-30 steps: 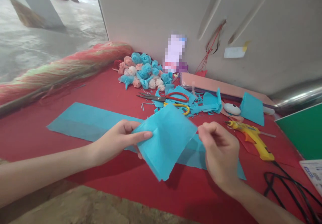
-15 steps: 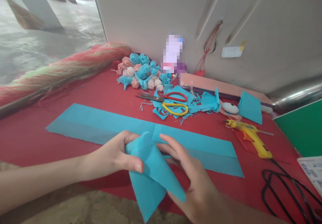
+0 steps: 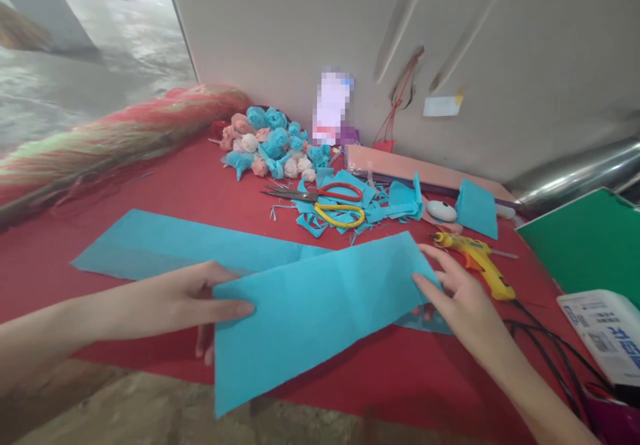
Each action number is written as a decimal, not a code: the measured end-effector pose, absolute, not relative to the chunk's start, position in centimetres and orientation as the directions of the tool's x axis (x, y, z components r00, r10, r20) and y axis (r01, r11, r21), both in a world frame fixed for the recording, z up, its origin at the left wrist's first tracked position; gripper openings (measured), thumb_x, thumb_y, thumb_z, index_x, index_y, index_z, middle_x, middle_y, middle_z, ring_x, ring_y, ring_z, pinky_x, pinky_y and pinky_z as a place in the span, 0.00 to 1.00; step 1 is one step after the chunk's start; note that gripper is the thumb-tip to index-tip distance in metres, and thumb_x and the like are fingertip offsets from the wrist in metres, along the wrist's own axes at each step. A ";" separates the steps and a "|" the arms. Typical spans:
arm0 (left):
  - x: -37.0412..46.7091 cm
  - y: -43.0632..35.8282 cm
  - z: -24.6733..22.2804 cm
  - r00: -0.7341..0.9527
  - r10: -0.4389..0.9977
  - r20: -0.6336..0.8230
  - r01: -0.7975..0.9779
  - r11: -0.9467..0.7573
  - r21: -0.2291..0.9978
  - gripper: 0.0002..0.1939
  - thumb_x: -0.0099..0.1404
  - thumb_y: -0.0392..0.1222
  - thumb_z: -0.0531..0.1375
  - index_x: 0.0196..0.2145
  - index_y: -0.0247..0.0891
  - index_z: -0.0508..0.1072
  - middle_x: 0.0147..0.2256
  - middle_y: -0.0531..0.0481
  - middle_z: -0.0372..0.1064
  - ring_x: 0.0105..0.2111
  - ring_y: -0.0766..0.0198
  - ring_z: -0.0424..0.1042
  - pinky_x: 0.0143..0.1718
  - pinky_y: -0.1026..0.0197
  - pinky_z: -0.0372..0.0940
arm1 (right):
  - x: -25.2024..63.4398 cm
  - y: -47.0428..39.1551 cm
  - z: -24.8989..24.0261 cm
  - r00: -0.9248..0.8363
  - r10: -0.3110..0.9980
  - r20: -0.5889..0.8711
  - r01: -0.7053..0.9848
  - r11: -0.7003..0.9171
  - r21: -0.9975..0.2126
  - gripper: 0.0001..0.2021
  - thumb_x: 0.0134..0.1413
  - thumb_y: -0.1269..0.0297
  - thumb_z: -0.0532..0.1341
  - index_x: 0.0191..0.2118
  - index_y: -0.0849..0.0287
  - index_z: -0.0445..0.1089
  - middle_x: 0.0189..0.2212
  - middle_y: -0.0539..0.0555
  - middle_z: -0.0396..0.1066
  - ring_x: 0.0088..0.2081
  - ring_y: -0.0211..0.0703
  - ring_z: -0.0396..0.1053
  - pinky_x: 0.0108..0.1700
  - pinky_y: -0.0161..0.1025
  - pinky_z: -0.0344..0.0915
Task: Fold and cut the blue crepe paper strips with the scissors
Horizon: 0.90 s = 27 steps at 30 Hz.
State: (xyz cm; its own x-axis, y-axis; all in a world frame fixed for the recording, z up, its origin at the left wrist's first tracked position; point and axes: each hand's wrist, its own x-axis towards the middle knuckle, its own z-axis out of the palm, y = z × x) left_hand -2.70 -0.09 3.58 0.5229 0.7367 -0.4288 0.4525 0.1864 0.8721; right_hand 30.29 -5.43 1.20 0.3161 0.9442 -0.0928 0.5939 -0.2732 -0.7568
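A rectangular sheet of blue crepe paper [image 3: 320, 318] is stretched out flat between my two hands, tilted up toward the right. My left hand [image 3: 210, 305] pinches its left edge, thumb on top and fingers beneath. At the upper right end, my right hand [image 3: 450, 285] grips the sheet between thumb and fingers. Under it, a long blue paper strip [image 3: 150, 238] lies on the red table cover [image 3: 165, 192], partly hidden by the sheet and my left hand.
Beyond the strip lie scissors [image 3: 320, 196] with red and yellow handles on blue paper scraps [image 3: 400, 198]. Paper flowers [image 3: 275, 142] are heaped at the back. A yellow glue gun [image 3: 480, 262] with a black cord lies right, near a green board [image 3: 590, 238]. Pink-green fringe [image 3: 125, 122] borders the left.
The blue paper was folded over and bunched between my hands; now it is opened out flat. My right hand has moved right and up, my left hand slightly left. The view has shifted a little.
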 end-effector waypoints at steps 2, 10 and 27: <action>-2.7 0.0 3.3 0.576 0.653 -0.492 0.452 0.247 0.857 0.14 0.59 0.47 0.56 0.23 0.35 0.71 0.14 0.60 0.68 0.13 0.74 0.65 0.15 0.75 0.57 | 30.5 -5.7 0.4 0.294 0.950 0.105 0.829 -0.199 -0.522 0.33 0.51 0.52 0.57 0.60 0.65 0.54 0.35 0.60 0.72 0.27 0.51 0.71 0.26 0.48 0.69; -2.7 0.3 2.4 0.672 0.535 -0.511 0.430 0.280 0.858 0.14 0.63 0.43 0.55 0.26 0.34 0.74 0.14 0.60 0.69 0.09 0.76 0.61 0.11 0.77 0.50 | 24.2 -7.4 0.2 -0.386 0.831 0.401 0.880 0.462 -0.110 0.21 0.57 0.63 0.55 0.54 0.67 0.60 0.48 0.62 0.69 0.50 0.50 0.65 0.49 0.45 0.67; -2.4 0.2 3.5 0.612 0.708 -0.351 0.316 0.188 0.930 0.06 0.53 0.41 0.62 0.27 0.36 0.75 0.25 0.62 0.73 0.26 0.72 0.68 0.27 0.72 0.65 | 19.4 -7.3 0.8 -0.617 0.565 0.548 0.734 0.664 0.142 0.18 0.55 0.68 0.55 0.52 0.65 0.66 0.50 0.59 0.70 0.49 0.50 0.64 0.47 0.48 0.63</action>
